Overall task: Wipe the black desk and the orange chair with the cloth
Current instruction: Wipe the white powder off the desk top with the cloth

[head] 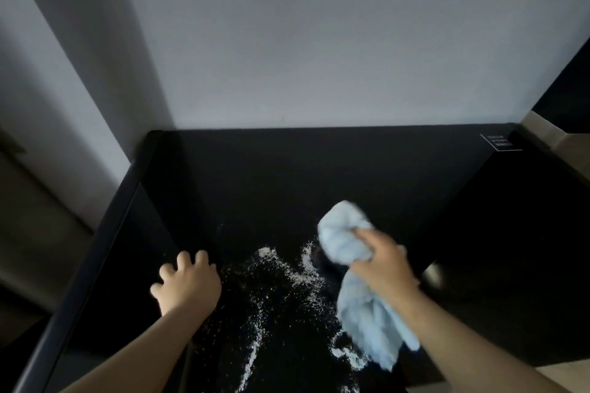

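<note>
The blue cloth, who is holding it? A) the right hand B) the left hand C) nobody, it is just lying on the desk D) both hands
A: the right hand has its fingers bunched round the light blue cloth above the black desk, while the left hand is apart from it with fingers spread, beside the white crumbs.
</note>
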`<state>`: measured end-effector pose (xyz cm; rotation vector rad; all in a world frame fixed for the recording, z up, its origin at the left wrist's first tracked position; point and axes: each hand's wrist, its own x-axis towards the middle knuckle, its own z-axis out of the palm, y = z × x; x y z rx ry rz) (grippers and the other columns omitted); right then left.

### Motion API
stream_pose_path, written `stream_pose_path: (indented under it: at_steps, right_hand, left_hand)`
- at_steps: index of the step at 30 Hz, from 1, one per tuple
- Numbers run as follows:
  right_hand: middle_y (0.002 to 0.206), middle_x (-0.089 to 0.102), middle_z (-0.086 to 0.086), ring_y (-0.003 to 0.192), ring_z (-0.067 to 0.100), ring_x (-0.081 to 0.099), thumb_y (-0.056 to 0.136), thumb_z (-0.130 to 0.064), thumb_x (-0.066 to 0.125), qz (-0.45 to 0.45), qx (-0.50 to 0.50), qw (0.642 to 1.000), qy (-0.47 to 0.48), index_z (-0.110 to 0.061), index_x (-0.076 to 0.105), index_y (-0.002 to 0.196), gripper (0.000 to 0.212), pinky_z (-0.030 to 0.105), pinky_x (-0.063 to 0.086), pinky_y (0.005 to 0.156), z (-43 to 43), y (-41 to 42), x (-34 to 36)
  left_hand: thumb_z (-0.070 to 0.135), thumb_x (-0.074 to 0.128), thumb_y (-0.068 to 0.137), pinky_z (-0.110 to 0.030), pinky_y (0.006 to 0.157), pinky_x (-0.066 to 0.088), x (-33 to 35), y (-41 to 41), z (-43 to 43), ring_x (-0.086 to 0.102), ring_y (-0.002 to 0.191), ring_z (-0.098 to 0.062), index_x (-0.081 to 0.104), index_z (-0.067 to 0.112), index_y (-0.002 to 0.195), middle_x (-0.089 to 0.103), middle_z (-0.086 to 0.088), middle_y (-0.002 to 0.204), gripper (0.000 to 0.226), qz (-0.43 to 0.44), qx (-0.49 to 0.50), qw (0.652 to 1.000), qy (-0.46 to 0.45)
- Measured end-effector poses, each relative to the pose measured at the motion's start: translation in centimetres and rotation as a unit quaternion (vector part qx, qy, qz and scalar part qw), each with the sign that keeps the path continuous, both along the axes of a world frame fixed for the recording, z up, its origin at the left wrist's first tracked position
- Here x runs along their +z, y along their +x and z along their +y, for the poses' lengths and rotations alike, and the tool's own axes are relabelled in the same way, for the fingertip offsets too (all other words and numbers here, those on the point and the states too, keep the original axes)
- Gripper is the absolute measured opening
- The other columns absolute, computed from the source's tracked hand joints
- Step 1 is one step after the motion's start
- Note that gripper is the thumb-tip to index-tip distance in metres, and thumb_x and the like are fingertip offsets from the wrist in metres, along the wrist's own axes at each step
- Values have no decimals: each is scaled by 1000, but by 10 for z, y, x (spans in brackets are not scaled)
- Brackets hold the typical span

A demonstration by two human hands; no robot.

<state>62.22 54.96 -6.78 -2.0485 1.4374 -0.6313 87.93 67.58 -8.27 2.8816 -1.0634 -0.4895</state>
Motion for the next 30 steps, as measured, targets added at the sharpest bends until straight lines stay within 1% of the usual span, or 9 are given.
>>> stream_pose_path:
  at_steps: [2, 4, 6, 9, 16, 20, 23, 27, 30]
  right_hand:
    - [89, 61, 5, 80, 26, 59, 78, -16, 58, 31, -110, 992, -45, -16, 61, 91, 13, 36, 47, 69, -33, -23, 7]
    - [116, 53, 11, 101, 35, 55, 86, -29, 52, 155, -205, 966, 18, -24, 53, 116, 31, 45, 46, 87, -57, -42, 5]
    - [138, 39, 9, 122, 40, 42, 89, -41, 39, 251, -225, 935, 109, -33, 37, 135, 47, 54, 34, 102, -69, -46, -3]
    - [150, 26, 5, 132, 41, 29, 91, -44, 27, 272, -204, 934, 113, -38, 25, 142, 52, 56, 25, 107, -78, -22, -11]
    - [146, 36, -7, 131, 25, 35, 89, -32, 46, 296, 78, 951, -46, -39, 42, 133, 45, 40, 33, 101, -41, 67, -8]
    - [131, 50, -13, 124, 12, 41, 78, -23, 55, 129, 271, 954, 7, -38, 56, 124, 48, 31, 34, 102, -9, 85, -11]
    - [118, 61, 1, 108, 23, 57, 70, -26, 50, 49, 157, 986, -40, -25, 65, 117, 50, 25, 42, 87, -48, 76, -12]
    - [140, 40, -2, 123, 29, 43, 84, -44, 37, 297, -42, 954, -7, -38, 40, 130, 47, 47, 39, 97, -104, 55, -11]
    - [143, 34, -1, 128, 32, 38, 87, -39, 38, 305, -17, 952, 17, -39, 42, 128, 42, 49, 36, 100, -78, 77, -19]
  left_hand:
    - [39, 24, 100, -50, 98, 33, 3, 13, -4, 28, 131, -27, 34, 32, 138, 31, 1, 145, 40, 8, -2, 1000, -7]
    - [42, 26, 100, -58, 104, 26, 2, 16, -8, 17, 139, -29, 29, 36, 142, 21, 2, 152, 43, 44, 14, 999, 1]
    - [46, 27, 99, -67, 107, 14, -1, 14, -11, 0, 145, -31, 22, 35, 146, 6, 3, 158, 48, 75, 22, 997, 7]
    - [48, 27, 99, -69, 107, 7, -4, 17, -13, -10, 145, -32, 19, 33, 147, -1, 6, 159, 52, 79, 12, 997, 6]
    - [44, 26, 100, -67, 108, 11, -2, 23, -11, -8, 146, -29, 15, 35, 149, 0, 7, 160, 51, 83, -1, 996, 21]
    - [39, 23, 101, -67, 107, 17, 3, 29, -10, -6, 146, -29, 12, 36, 150, 0, 7, 159, 50, 93, -20, 995, 39]
    - [37, 24, 101, -66, 106, 20, 6, 33, -10, -6, 146, -29, 11, 36, 150, -1, 8, 159, 50, 101, -31, 993, 52]
    - [35, 24, 102, -65, 106, 20, 8, 32, -9, -5, 146, -30, 10, 36, 150, -1, 8, 159, 51, 102, -42, 992, 60]
    - [35, 24, 102, -63, 108, 21, 9, 33, -9, -5, 146, -29, 11, 37, 150, -1, 9, 159, 50, 102, -38, 993, 55]
